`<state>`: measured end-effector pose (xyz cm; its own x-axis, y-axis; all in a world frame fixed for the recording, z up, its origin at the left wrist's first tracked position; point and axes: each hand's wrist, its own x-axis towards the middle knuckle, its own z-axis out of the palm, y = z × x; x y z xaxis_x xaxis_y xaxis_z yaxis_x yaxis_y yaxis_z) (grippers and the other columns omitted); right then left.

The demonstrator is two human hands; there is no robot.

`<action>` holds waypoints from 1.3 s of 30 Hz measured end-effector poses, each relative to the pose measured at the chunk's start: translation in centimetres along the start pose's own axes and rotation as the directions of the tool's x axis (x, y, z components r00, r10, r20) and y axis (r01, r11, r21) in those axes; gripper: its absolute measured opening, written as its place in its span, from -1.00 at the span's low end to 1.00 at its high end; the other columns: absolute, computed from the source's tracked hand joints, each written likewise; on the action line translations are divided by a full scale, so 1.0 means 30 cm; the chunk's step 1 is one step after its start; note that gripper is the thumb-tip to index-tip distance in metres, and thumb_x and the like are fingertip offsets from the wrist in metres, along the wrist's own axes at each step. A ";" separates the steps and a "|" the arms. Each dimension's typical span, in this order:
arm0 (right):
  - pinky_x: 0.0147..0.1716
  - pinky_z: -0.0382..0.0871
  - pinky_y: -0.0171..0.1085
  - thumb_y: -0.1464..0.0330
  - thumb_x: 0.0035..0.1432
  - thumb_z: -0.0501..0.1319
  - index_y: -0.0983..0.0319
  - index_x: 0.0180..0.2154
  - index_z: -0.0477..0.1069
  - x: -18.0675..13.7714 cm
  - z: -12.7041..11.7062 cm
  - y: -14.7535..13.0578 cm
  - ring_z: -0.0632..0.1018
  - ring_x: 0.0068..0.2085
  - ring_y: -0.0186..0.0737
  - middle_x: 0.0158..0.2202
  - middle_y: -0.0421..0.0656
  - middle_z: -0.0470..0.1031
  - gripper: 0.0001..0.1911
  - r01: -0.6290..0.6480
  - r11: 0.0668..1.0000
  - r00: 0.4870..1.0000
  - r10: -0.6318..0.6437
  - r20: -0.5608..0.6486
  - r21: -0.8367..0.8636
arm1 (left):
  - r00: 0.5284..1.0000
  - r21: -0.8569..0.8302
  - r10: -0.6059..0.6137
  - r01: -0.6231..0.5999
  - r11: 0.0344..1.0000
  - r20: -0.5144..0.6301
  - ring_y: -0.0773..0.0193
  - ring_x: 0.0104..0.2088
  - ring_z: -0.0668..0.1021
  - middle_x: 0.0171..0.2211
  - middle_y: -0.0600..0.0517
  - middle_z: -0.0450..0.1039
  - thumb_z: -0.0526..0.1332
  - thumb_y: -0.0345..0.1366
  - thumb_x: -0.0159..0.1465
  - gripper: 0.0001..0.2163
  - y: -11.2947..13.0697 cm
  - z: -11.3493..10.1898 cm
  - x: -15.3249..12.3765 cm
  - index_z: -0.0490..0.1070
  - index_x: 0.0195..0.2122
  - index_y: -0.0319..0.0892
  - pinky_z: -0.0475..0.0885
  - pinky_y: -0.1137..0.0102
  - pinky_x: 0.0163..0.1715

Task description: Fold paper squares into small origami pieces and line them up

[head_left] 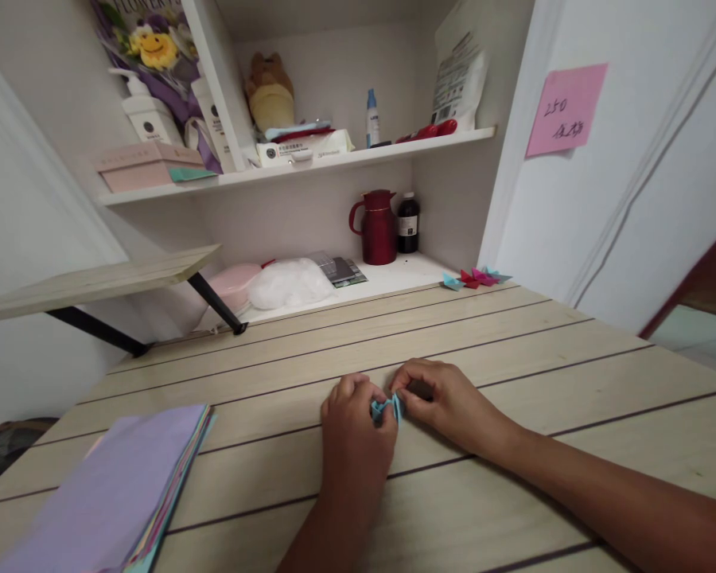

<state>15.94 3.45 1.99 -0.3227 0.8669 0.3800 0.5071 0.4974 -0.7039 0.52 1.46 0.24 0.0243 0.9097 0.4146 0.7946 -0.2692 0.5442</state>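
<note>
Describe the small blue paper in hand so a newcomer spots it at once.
On the wooden table, look between the left hand and right hand. The small folded light-blue paper is there; unlike the colourful folded papers along the far edge, it is being held.

Pink note on wall panel: handwritten "250", second line of script beneath, not legible. Pink note (566,109) is tilted. Purple flower wrapping (162,95): "FLOWER" at top, cut by frame edge. Print on white packet (301,148), white bag (461,83) and dark bottle (408,226) label: too small to read.
</note>
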 end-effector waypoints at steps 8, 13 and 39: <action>-0.31 0.34 -0.30 0.54 0.03 0.16 0.19 -0.42 0.46 0.000 0.002 0.007 0.50 -0.36 -0.26 -0.44 -0.22 0.51 -0.84 0.047 0.999 0.999 -0.047 0.012 0.012 | 0.999 0.108 0.006 -0.009 0.994 0.033 0.08 -0.08 0.47 -0.18 -0.01 0.46 0.21 -0.49 0.05 -0.85 0.007 0.002 -0.008 0.37 -0.40 -0.09 0.32 0.21 -0.09; -0.28 0.36 -0.29 0.51 0.04 0.16 0.19 -0.42 0.39 -0.002 0.001 -0.002 0.50 -0.27 -0.22 -0.30 -0.17 0.49 -0.89 0.053 0.991 0.997 -0.059 0.051 0.123 | 0.995 0.164 -0.025 0.009 0.986 0.095 0.04 -0.08 0.45 -0.17 -0.05 0.45 0.20 -0.49 0.05 -0.87 0.023 -0.003 -0.006 0.35 -0.40 -0.12 0.31 0.18 -0.07; -0.15 0.26 -0.20 0.59 -0.11 0.14 0.15 -0.38 0.38 -0.005 0.052 0.021 0.48 -0.20 -0.15 -0.30 -0.21 0.53 -0.74 0.125 0.974 0.985 -0.098 0.144 -0.188 | 0.994 0.063 -0.027 0.020 0.998 0.107 0.05 0.06 0.42 -0.01 -0.06 0.46 0.24 -0.46 -0.01 -0.82 -0.007 -0.003 -0.025 0.39 -0.36 -0.10 0.22 0.15 0.08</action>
<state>15.07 3.58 0.56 -0.4828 0.7998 0.3568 0.6040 0.5991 -0.5256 0.30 0.81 -0.11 0.0677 0.9451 0.3198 0.8314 -0.2306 0.5056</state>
